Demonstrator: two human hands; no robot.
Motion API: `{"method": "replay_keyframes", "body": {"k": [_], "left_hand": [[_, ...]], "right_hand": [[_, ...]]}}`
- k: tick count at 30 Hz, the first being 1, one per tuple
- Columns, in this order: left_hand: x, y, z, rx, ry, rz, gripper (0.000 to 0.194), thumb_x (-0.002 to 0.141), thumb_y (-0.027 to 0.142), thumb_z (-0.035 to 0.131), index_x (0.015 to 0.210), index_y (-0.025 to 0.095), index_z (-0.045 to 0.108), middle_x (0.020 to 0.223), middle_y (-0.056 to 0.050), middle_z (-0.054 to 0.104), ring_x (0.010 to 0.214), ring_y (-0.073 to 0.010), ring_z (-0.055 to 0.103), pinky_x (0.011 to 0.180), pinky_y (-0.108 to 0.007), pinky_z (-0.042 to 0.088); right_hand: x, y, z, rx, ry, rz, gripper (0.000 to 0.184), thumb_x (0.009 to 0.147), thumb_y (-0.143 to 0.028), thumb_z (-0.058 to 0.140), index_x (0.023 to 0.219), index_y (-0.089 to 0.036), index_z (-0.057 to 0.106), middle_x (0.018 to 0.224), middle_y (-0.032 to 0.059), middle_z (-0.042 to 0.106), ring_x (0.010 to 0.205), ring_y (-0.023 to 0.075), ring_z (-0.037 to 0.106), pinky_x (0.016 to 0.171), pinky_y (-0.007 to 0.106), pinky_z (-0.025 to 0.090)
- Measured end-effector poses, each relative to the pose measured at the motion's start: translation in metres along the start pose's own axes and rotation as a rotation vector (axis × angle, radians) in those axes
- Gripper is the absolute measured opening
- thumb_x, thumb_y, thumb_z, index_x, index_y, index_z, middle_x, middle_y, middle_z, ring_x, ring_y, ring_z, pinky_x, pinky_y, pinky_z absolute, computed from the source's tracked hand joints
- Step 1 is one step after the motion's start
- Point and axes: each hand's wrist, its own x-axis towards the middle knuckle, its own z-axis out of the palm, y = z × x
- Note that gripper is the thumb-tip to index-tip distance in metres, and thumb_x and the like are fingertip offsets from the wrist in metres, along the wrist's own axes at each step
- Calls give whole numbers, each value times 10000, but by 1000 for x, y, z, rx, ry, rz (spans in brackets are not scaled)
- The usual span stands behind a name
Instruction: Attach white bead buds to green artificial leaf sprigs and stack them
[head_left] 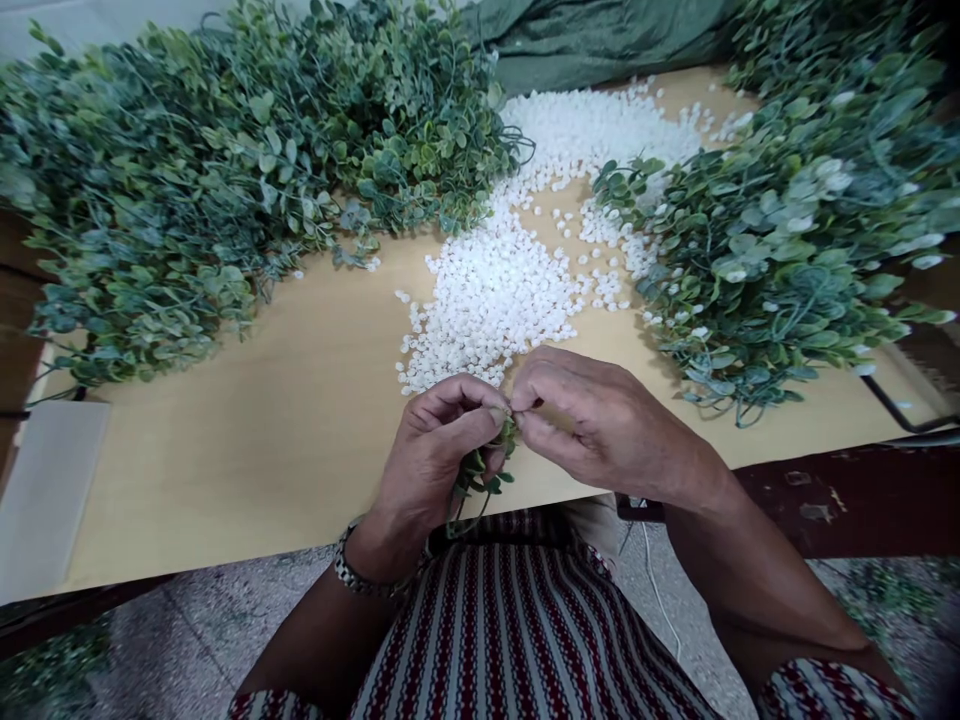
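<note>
At the upper left of the frame, a heap of leafy stems (225,150) is piled toward the back of the surface (300,370), perhaps to leave working room in front. At lower centre, a leafy sprig (474,468) is pinched between the thumb and fingers of the left hand (427,450), seemingly so that its upper end is steadied. Just beyond, white pieces (495,290) are spread, presumably for easy reach. At that end of the sprig, the fingertips of the right hand (607,415) are pressed together (whether anything is gripped cannot be told). At right, a white-dotted heap (795,240) is set apart, probably against mixing.
</note>
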Motion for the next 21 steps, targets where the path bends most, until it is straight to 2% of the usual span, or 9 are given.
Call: {"method": "replay_keyframes", "body": {"k": [7, 11, 14, 17, 21], "left_hand": [[2, 2, -2, -99, 45, -22, 74, 664, 164, 669, 655, 154, 596, 463, 47, 536, 373, -56, 462, 386, -168, 350], [2, 0, 0, -117, 82, 29, 64, 665, 169, 680, 660, 154, 618, 512, 45, 554, 387, -50, 465, 391, -169, 368], [0, -2, 1, -60, 92, 85, 37, 675, 170, 684, 670, 159, 649, 522, 39, 565, 395, -56, 479, 392, -174, 368], [-3, -2, 2, 35, 119, 134, 13, 687, 163, 687, 683, 159, 675, 520, 32, 578, 415, -65, 495, 419, -184, 393], [-5, -2, 5, 149, 170, 169, 11, 707, 160, 681, 698, 158, 676, 513, 31, 582, 437, -75, 510, 448, -194, 403]], "right_hand": [[0, -6, 9, 16, 142, 86, 107, 844, -81, 509, 851, -141, 598, 749, 39, 620, 706, 133, 570, 640, 260, 458], [-4, -4, 17, 140, 255, 93, 104, 855, -122, 548, 893, -163, 637, 812, 56, 664, 766, 150, 621, 686, 293, 513], [-6, -2, 21, 203, 345, 96, 100, 839, -105, 572, 843, -172, 646, 771, 40, 652, 726, 138, 618, 646, 280, 516], [-7, -4, 22, 99, 390, 72, 116, 824, -62, 564, 790, -151, 630, 695, 33, 616, 661, 123, 586, 590, 251, 483], [-9, -5, 24, -115, 414, 15, 105, 835, -58, 539, 808, -144, 591, 708, 50, 608, 683, 140, 567, 602, 264, 474]]}}
